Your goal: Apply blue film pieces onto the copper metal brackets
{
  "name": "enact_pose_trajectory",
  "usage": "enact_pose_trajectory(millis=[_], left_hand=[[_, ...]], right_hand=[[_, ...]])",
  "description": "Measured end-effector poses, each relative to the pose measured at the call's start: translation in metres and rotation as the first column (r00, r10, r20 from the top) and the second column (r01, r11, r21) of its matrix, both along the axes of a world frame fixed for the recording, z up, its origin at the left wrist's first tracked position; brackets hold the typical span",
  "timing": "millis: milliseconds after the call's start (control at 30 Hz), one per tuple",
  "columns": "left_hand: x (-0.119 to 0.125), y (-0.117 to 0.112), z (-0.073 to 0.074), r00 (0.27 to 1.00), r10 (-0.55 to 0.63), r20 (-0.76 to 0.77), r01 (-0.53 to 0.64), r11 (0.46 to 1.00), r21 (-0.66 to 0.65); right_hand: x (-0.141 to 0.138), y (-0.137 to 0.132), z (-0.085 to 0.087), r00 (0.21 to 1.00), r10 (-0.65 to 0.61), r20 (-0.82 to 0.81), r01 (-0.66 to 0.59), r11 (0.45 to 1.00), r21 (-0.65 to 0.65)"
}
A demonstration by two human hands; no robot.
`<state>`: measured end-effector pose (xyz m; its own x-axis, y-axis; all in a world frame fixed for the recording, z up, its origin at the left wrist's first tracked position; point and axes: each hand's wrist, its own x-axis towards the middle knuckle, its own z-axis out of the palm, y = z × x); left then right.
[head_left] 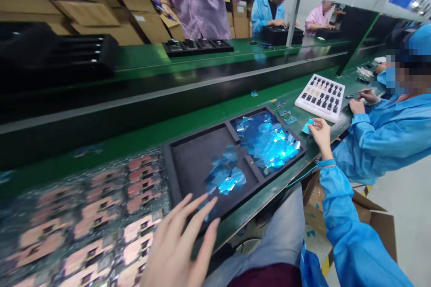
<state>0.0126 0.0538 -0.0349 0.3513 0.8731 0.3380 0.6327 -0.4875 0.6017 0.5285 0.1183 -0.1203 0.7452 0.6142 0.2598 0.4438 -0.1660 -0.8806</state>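
My left hand (182, 244) hovers open, fingers stretched flat, over the near edge of a black foam tray (188, 161). The tray holds shiny blue film pieces (266, 141) heaped in its right compartment and a smaller pile (225, 177) in the left one. My right hand (319, 133), in a blue sleeve, pinches one small blue film piece (307, 126) just past the tray's right corner. Pink circuit boards (101, 224) in a clear blister tray lie left of my left hand.
A white tray of small dark parts (321, 96) sits further right, beside a co-worker in blue (387, 134). Loose blue pieces (284, 114) lie on the green bench. A conveyor (168, 85) runs behind; other people work across it. An open cardboard box (370, 219) stands on the floor.
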Motion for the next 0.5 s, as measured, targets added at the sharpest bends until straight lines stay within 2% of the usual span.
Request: enact_pose_trajectory(millis=[33,67,133,167,233,300,367,433,500], left_hand=[[0.021,0.011,0.017,1.000,-0.018,-0.002,0.018,1.000,0.012],[0.044,0.026,0.034,0.993,-0.104,-0.054,0.104,0.995,-0.002],[0.096,0.071,0.063,0.954,-0.215,-0.211,0.203,0.976,-0.075],[0.124,0.099,0.073,0.923,-0.232,-0.306,0.196,0.970,-0.146],[0.181,0.160,0.081,0.912,-0.177,-0.369,0.135,0.981,-0.138],[0.233,0.223,0.073,0.907,-0.085,-0.412,0.034,0.991,-0.130],[0.278,0.281,0.055,0.897,-0.003,-0.442,-0.072,0.986,-0.153],[0.312,0.327,0.035,0.888,0.066,-0.455,-0.164,0.970,-0.179],[0.338,0.361,0.015,0.890,0.112,-0.442,-0.220,0.954,-0.202]], right_hand=[[-0.002,0.000,-0.002,0.999,0.021,-0.025,-0.021,1.000,0.005],[-0.004,0.000,-0.004,0.998,0.041,-0.049,-0.041,0.999,0.016],[-0.008,0.000,-0.008,0.993,0.076,-0.093,-0.071,0.996,0.057],[-0.010,0.000,-0.011,0.990,0.090,-0.112,-0.081,0.993,0.087],[-0.012,-0.002,-0.016,0.982,0.111,-0.150,-0.088,0.984,0.153],[-0.015,-0.005,-0.020,0.976,0.114,-0.185,-0.075,0.976,0.206],[-0.021,-0.009,-0.024,0.972,0.099,-0.212,-0.047,0.970,0.238],[-0.028,-0.013,-0.025,0.969,0.086,-0.230,-0.028,0.969,0.246],[-0.035,-0.018,-0.025,0.964,0.072,-0.256,-0.010,0.971,0.239]])
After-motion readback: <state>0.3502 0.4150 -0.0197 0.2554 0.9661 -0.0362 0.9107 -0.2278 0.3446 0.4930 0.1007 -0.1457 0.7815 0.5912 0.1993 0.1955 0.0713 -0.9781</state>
